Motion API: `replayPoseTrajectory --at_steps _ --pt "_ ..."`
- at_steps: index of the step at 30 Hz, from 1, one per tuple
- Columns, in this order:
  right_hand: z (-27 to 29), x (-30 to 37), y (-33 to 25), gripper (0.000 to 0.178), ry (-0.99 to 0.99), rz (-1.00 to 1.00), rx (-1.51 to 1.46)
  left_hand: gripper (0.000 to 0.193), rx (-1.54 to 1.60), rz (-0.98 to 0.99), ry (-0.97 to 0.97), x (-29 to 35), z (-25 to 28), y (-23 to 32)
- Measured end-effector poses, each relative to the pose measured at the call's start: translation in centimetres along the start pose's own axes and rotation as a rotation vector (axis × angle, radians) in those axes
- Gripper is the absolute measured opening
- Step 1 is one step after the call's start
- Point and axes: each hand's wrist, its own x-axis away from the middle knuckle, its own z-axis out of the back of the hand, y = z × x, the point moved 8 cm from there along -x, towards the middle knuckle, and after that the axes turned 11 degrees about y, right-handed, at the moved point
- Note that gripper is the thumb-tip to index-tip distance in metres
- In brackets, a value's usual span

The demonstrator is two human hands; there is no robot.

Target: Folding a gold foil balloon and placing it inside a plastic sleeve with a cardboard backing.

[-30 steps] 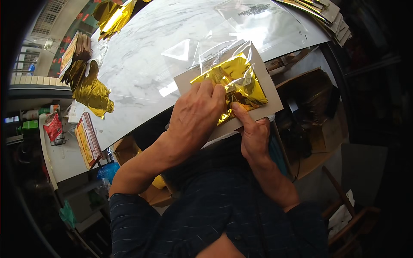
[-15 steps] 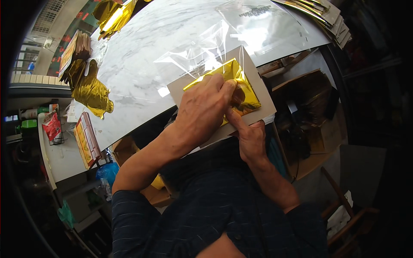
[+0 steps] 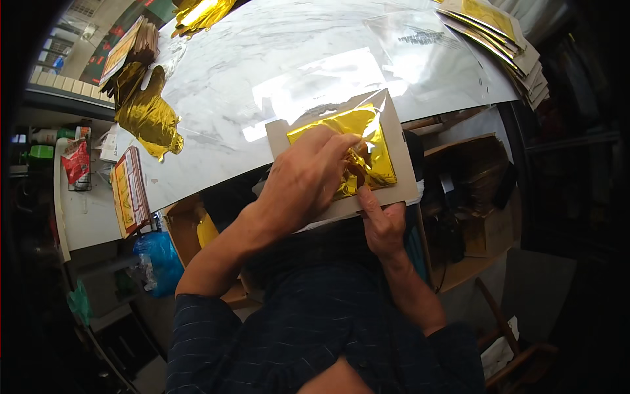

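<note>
**Gold foil on grey-brown card, between both hands**

Located over near edge of white marbled table (image 3: pixel 216 92): gold foil (image 3: pixel 379 157), flat on backing card (image 3: pixel 398 154). Seen with right hand (image 3: pixel 384 226) clamped on card's lower edge, thumb on top, fingers mostly hidden beneath. Seen with left hand (image 3: pixel 308 167) across foil, fingertips touching near its middle; pinch versus plain press not distinguishable. Also noted: crumpled gold foil piece (image 3: pixel 152 121) at table's left, fanned stack of cards (image 3: pixel 525 62) at upper right, blue plastic bag (image 3: pixel 161 262) below.
</note>
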Motion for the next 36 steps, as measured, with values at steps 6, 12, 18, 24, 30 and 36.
replayPoseTrajectory --at_steps 6,12,18,24,30,36 --pt "-1.3 -0.1 1.1 0.027 0.083 0.027 -0.013 0.029 0.46 0.172 -0.009 9.1 -0.4 4.2" --pt "-3.3 0.2 1.3 0.026 0.077 -0.054 -0.017 0.025 1.25 1.234 -0.113 16.7 -7.2 -1.3" --pt "-3.2 0.7 2.9 0.036 -0.044 -0.12 0.104 0.032 1.568 1.229 0.254 16.4 -6.9 -3.0" --pt "-2.8 1.6 5.0 0.062 -0.126 -0.068 0.169 0.032 1.669 1.217 0.404 17.0 -6.0 -4.2" --pt "-2.2 1.9 5.8 0.07 -0.217 0.008 0.145 0.028 1.698 1.297 0.528 16.9 -5.2 -4.9" --pt "-3.3 2.7 4.8 0.061 -0.364 0.117 0.242 0.028 1.721 1.368 0.569 16.2 -4.8 -4.8"
